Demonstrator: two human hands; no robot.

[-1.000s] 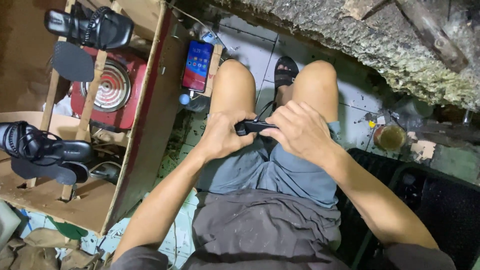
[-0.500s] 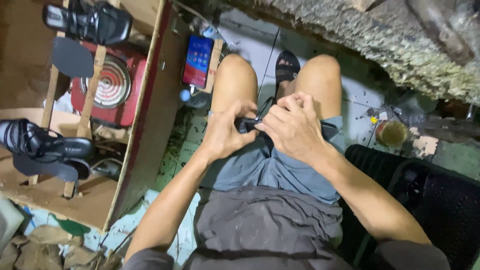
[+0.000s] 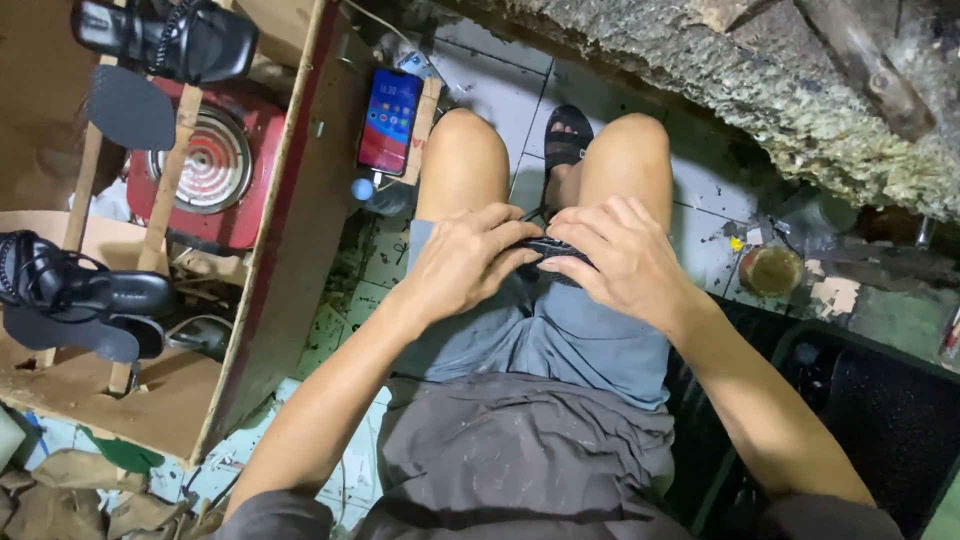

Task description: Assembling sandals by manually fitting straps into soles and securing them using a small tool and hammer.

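Note:
I sit with my knees apart and look down at my lap. My left hand (image 3: 468, 262) and my right hand (image 3: 620, 262) meet over my thighs. Both grip a small black shoe part (image 3: 549, 250) with a strap; only a narrow dark strip of it shows between my fingers. The fingers of both hands curl over it and hide most of it. My grey shorts (image 3: 560, 340) lie beneath the hands.
A wooden rack (image 3: 290, 200) on the left holds black high-heeled sandals (image 3: 70, 290), a black sole piece (image 3: 130, 105) and a red round heater (image 3: 205, 165). A phone (image 3: 390, 120) with a lit screen leans on the rack. A black bin (image 3: 880, 420) stands at right, a rough wall at top.
Both hands have closed more tightly over the black piece and shifted slightly toward my knees. More of the piece showed a second ago. The view has tilted a little.

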